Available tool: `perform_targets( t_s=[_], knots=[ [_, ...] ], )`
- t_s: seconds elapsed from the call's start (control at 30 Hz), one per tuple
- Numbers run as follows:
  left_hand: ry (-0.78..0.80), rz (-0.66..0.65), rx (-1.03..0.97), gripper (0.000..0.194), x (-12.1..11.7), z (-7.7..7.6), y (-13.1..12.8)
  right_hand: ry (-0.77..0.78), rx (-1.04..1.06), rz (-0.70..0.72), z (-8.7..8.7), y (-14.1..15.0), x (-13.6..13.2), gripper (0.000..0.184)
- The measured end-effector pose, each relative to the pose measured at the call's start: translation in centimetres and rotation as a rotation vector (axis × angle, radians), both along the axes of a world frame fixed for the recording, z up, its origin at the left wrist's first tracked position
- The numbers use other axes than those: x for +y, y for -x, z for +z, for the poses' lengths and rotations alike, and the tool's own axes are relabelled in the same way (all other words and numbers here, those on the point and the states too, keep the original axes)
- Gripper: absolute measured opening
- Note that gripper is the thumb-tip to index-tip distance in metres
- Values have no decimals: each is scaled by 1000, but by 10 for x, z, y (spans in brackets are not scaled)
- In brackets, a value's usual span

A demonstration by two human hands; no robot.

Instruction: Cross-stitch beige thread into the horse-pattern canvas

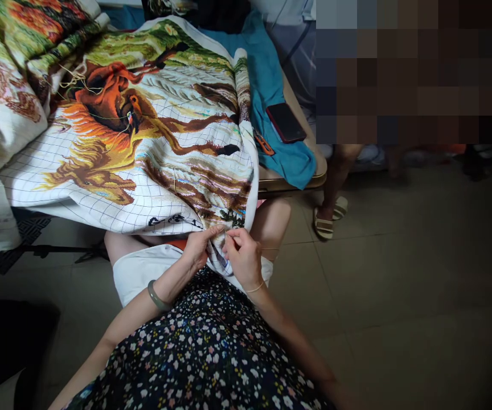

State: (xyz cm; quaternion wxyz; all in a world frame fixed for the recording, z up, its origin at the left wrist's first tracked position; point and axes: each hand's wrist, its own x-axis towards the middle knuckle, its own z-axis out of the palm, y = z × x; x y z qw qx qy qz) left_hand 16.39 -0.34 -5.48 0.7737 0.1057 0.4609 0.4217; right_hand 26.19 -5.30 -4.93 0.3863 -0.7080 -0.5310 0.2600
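A large cross-stitch canvas (160,193) with stitched horses and a blue grid spreads over the table and hangs down to my lap. Near its lower corner my left hand (199,245) grips the cloth, thumb on top and the other fingers underneath. Close beside it my right hand (244,256) is closed in a pinch over the stitched corner. Whatever sits between those fingertips, perhaps something thin, is too small to make out. Loose pale threads (81,80) lie on the upper left of the canvas.
A dark phone (286,122) and orange-handled scissors (264,143) lie on a teal cloth (303,171) at the table's right side. Rolled stitched fabric (36,28) is heaped at the upper left. Another person's sandalled feet (329,222) stand on the tiled floor (378,273).
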Motion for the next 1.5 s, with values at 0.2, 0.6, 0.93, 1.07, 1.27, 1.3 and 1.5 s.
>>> perform_targets(
  t_s=[0.2,0.6,0.93,1.07,1.27,1.3,1.5],
  knots=[
    [49,-3,34,31,4,-3,0,-28,112,-34,-2,1,2,13],
    [0,19,66,25,4,-2,-1,-28,311,-67,-14,3,-1,17],
    [-20,33,93,21,4,-1,-1,-50,334,-109,-16,5,2,17],
    [-12,31,85,21,4,-1,-1,-75,296,-108,-18,4,2,17],
    [-8,28,74,24,3,-1,-2,-106,335,-118,-19,6,4,17],
    [-10,28,68,24,3,-1,-2,-112,344,-121,-18,7,4,16],
    [-6,-3,55,27,3,-4,0,-126,318,-105,-15,8,4,16]
  ],
)
